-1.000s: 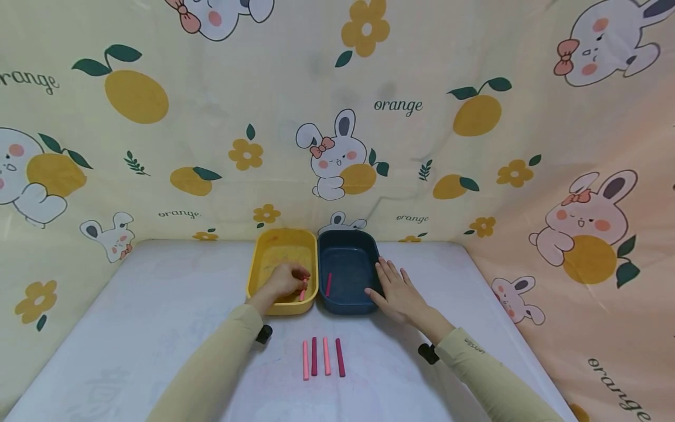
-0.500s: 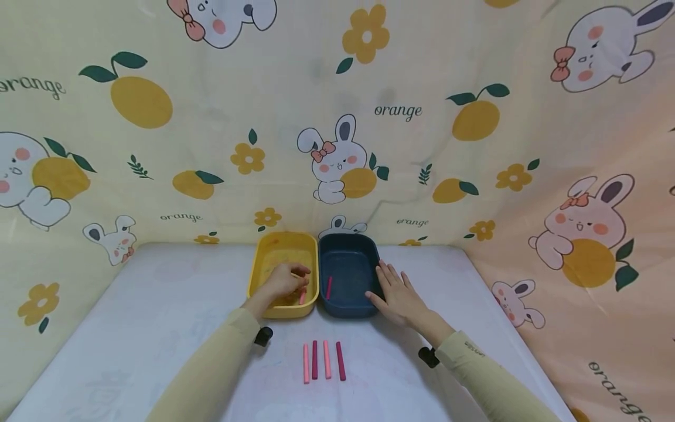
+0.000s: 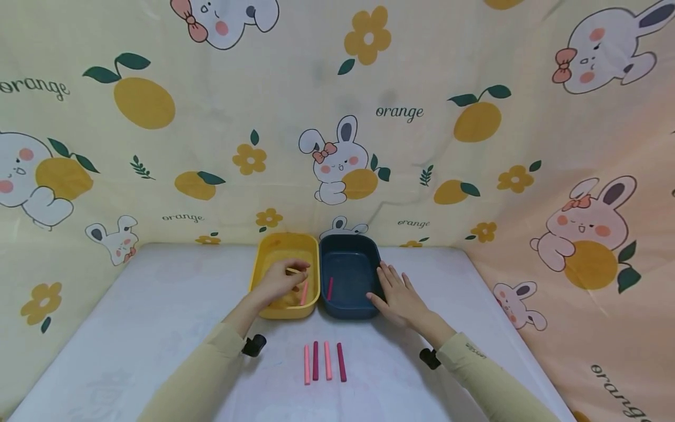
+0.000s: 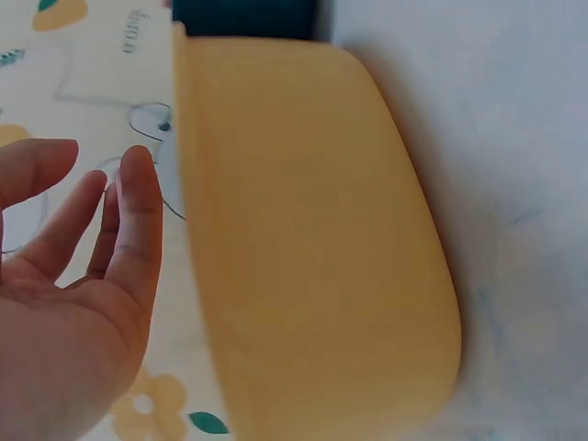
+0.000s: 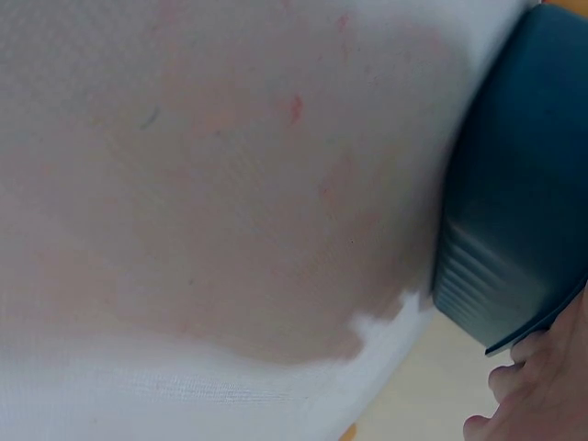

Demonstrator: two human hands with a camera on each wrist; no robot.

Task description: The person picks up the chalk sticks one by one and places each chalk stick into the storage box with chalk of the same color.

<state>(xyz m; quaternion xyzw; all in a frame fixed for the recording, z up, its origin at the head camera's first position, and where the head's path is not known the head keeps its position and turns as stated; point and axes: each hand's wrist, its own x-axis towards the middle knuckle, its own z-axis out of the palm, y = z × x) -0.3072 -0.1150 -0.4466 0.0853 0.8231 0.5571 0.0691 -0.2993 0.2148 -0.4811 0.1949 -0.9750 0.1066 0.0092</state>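
Left hand [image 3: 278,280] is relaxed over the yellow tub [image 3: 263,280], holding nothing; right hand [image 3: 399,295] lies flat against the navy tub [image 3: 349,305]. A careless nudge could slide either tub.

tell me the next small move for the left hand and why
Probably lift the left hand clear of the yellow tray: its fingers look opened above a light pink stick already lying inside, and four sticks wait on the table.
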